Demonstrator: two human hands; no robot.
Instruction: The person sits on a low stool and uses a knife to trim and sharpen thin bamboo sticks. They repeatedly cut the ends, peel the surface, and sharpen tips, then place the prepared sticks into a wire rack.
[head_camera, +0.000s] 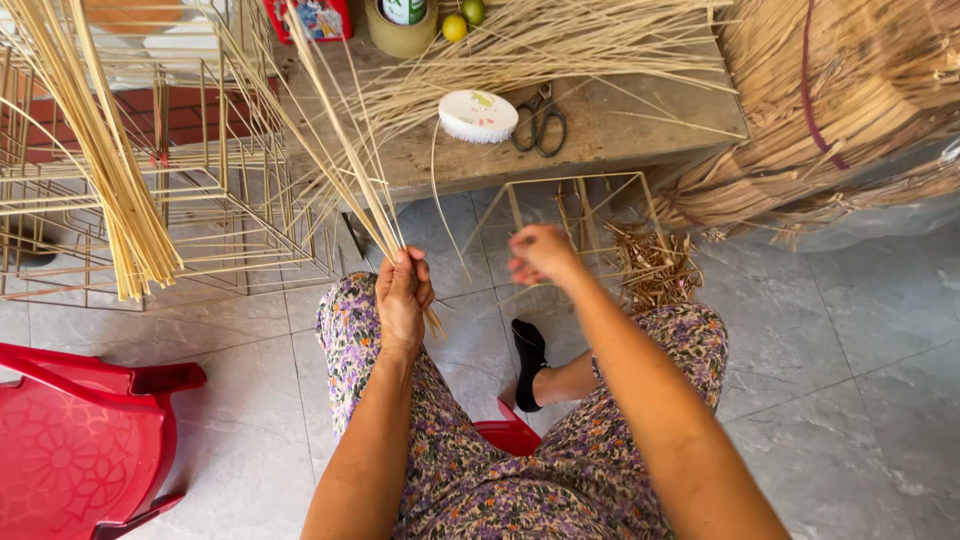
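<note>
Gripping a thin bunch of pale reed strips (345, 150), the left hand (402, 297) is clenched round their lower ends, just above the lap; strips fan up & left toward the table (620, 125) edge, w/ short ends poking out below the fist. Right hand (543, 255) is up beside it, a bit apart, blurred — can't tell if its fingers are closed or loose, nothing clearly held.

Person sits on a low red stool (510, 437), floral trousers (480, 480), one foot in a black sock (528, 360) on the grey tile floor (850, 380).

On the table: a round white brush (478, 116) w/ bristles down, black scissors (541, 124) just beside it, loose reeds spread across the top, a tape roll (402, 35) & two small green-yellow fruits (462, 20) at the far edge.

Left side: wire frames (200, 200) stacked on the floor, a thicker bundle of reeds (115, 190) hanging in front of them. Red plastic chair (80, 440) at lower left. Under the table another wire frame, w/ a pile of short reed offcuts (655, 265) next to it. Big bundle of dried straw-like material (850, 100) at upper right.
</note>
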